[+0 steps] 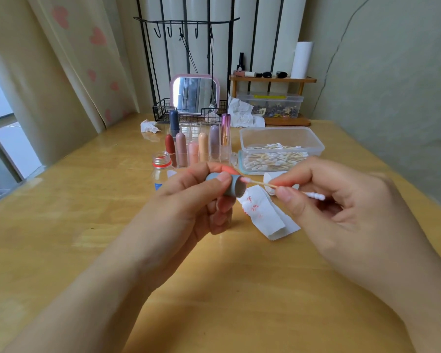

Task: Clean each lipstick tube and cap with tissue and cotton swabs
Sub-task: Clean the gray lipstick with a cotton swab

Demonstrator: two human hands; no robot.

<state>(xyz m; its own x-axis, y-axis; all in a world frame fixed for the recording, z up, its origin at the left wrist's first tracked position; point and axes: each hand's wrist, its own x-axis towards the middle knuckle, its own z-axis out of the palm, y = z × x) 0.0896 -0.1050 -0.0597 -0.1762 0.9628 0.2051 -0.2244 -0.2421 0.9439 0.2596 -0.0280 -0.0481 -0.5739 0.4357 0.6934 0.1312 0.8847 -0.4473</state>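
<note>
My left hand (189, 197) grips a grey-blue lipstick cap (236, 187) on its side, open end facing right. My right hand (341, 200) pinches a wooden cotton swab (265, 185) whose pink-stained tip sits at the cap's mouth. Below the cap a folded white tissue (265, 215) with red smears lies on the table. Several lipstick tubes (196, 146) stand in a clear organizer behind my hands.
A clear box of cotton swabs (278, 154) sits at the right rear. An open clear bottle with a red ring (162, 164) stands left of the organizer. Crumpled tissues (149, 126), a pink mirror (195, 94), a wire basket and a wooden shelf line the back of the wooden table (87, 200).
</note>
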